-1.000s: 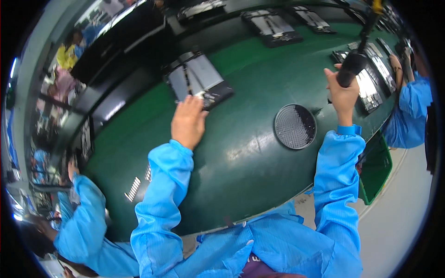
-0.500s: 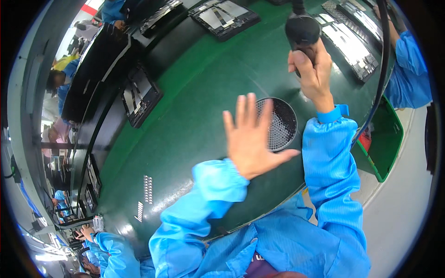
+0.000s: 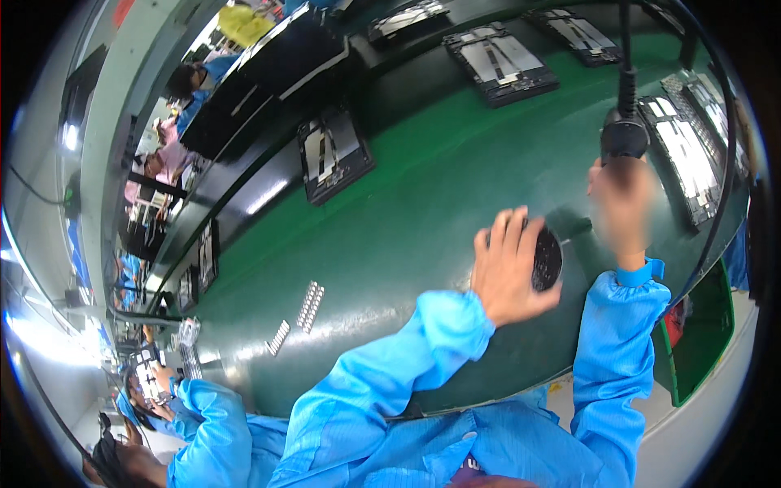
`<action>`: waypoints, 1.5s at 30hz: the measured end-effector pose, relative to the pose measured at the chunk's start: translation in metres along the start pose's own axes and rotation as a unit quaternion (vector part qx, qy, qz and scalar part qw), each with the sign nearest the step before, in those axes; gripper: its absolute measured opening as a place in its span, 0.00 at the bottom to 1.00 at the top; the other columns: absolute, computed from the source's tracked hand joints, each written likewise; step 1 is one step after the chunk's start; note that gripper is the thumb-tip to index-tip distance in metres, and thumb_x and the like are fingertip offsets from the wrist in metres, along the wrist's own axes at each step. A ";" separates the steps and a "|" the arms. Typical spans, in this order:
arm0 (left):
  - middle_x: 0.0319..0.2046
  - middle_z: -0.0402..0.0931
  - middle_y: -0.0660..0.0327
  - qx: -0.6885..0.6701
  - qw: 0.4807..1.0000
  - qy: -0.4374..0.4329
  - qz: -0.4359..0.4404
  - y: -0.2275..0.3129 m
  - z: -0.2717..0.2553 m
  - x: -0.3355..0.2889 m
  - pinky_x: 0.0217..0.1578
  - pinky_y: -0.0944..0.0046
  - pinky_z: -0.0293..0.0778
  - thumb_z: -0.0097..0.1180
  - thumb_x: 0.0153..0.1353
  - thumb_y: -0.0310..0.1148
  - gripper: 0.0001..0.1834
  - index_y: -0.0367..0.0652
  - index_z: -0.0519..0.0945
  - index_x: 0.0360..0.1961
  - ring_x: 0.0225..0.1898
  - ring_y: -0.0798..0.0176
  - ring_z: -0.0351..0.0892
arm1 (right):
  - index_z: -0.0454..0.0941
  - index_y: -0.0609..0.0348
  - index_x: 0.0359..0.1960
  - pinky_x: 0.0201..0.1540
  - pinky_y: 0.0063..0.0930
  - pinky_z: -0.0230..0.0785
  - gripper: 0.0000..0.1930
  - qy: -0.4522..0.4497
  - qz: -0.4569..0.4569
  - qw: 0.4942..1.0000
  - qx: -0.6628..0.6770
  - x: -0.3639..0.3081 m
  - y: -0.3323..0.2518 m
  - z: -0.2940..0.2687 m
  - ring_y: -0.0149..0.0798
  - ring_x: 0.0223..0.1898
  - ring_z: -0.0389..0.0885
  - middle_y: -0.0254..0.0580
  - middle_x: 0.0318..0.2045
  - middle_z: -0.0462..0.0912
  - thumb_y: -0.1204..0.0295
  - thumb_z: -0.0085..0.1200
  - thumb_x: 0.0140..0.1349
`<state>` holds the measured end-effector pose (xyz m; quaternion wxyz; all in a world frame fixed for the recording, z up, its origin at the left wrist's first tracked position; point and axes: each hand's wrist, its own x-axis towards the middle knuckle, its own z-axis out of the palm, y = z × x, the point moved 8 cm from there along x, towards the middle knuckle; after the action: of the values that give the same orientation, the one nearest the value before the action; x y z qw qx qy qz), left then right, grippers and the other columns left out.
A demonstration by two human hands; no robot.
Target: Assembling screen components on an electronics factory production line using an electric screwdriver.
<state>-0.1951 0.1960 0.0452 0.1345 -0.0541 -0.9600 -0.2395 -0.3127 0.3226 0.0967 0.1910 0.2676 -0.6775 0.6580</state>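
My left hand lies palm down over a dark round dish, its fingers apart and a little bent, covering the dish's left side. The thumb reaches the near rim. Small dark pieces seem to fill the visible part, too fine to make out. To the right, my right hand, smeared by motion, is wrapped round a black corded power screwdriver pointing up toward its cable. Its tip is hidden from view. Beside that hand rests an opened flat device with silvery parts inside.
Opened tablet-like devices lie at the back, one left and one farther right. Strips of small light parts lie on the green table. A green bin stands at right; a co-worker in blue sits at left.
My left hand has come down from hovering with spread fingers onto the dish. The right hand keeps the screwdriver and is moving. The view has shifted, so the table things sit elsewhere in the picture.
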 end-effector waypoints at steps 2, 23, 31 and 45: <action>0.56 0.60 0.47 -0.017 0.997 0.077 -0.011 -0.013 -0.009 0.017 0.53 0.48 0.56 0.66 0.33 0.45 0.43 0.39 0.66 0.52 0.59 0.44 0.57 | 0.71 0.65 0.39 0.23 0.15 0.57 0.13 0.016 0.014 0.999 -0.028 -0.001 0.003 0.003 0.20 0.19 0.64 0.29 0.20 0.72 0.75 0.58 0.54; 0.53 0.63 0.45 -0.037 0.981 0.173 0.083 -0.031 -0.022 0.055 0.54 0.49 0.56 0.70 0.28 0.39 0.38 0.40 0.69 0.45 0.57 0.42 0.60 | 0.71 0.64 0.42 0.26 0.16 0.65 0.20 0.083 -0.029 0.995 -0.036 0.000 0.003 -0.005 0.22 0.23 0.71 0.32 0.25 0.77 0.76 0.64 0.49; 0.53 0.63 0.47 0.025 0.991 0.129 -0.007 -0.062 -0.009 0.111 0.55 0.48 0.54 0.67 0.33 0.46 0.36 0.40 0.70 0.45 0.58 0.47 0.58 | 0.68 0.67 0.47 0.37 0.22 0.72 0.21 0.024 -0.021 0.999 -0.013 0.007 0.000 0.016 0.28 0.33 0.80 0.43 0.33 0.82 0.75 0.62 0.52; 0.19 0.77 0.54 -0.089 0.994 0.024 -0.058 -0.047 -0.015 0.014 0.22 0.68 0.72 0.59 0.52 0.26 0.06 0.34 0.79 0.30 0.18 0.66 0.77 | 0.71 0.63 0.43 0.26 0.25 0.70 0.22 0.052 -0.077 0.987 -0.134 0.014 0.006 -0.001 0.35 0.21 0.79 0.43 0.24 0.81 0.69 0.64 0.49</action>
<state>-0.2129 0.1478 0.0409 0.1380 -0.0042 -0.9330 -0.3323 -0.3275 0.3225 0.1007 0.3102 0.2570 -0.7260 0.5573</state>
